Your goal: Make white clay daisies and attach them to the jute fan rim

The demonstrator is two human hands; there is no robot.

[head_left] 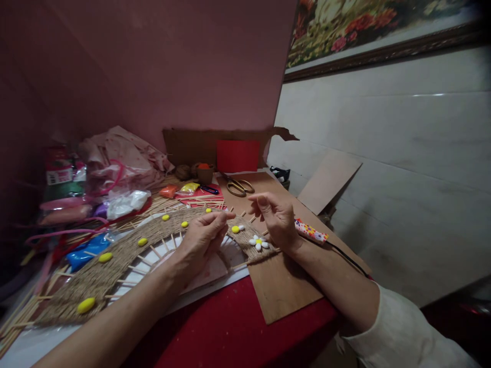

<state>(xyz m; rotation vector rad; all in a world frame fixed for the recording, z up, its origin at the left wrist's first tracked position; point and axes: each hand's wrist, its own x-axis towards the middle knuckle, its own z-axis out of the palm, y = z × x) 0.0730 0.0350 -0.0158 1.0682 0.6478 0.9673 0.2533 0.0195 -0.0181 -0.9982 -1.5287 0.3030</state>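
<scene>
A curved band of woven twine [82, 278] on thin wooden sticks lies across the table, dotted with several yellow clay ovals [105, 257]. Above its inner edge is my left hand [205, 237], thumb and forefinger pressed together; anything between them is too small to make out. My right hand [276, 220] hovers over the band's right end, fingers curled in and thumb against them, contents hidden. Just below it sits a daisy [259, 243] of white petals round a yellow middle. Left of the daisy, another yellow centre [235, 229] has a white petal [241, 227] at its side.
Gold-handled scissors [238, 188] rest on a brown board [264, 184]. A flower-patterned tool [312, 231] with a black cord lies right of my wrist. Bagged clay, including blue [88, 250], and pink cloth [123, 153] crowd the left. A red cloth [230, 327] covers the front edge.
</scene>
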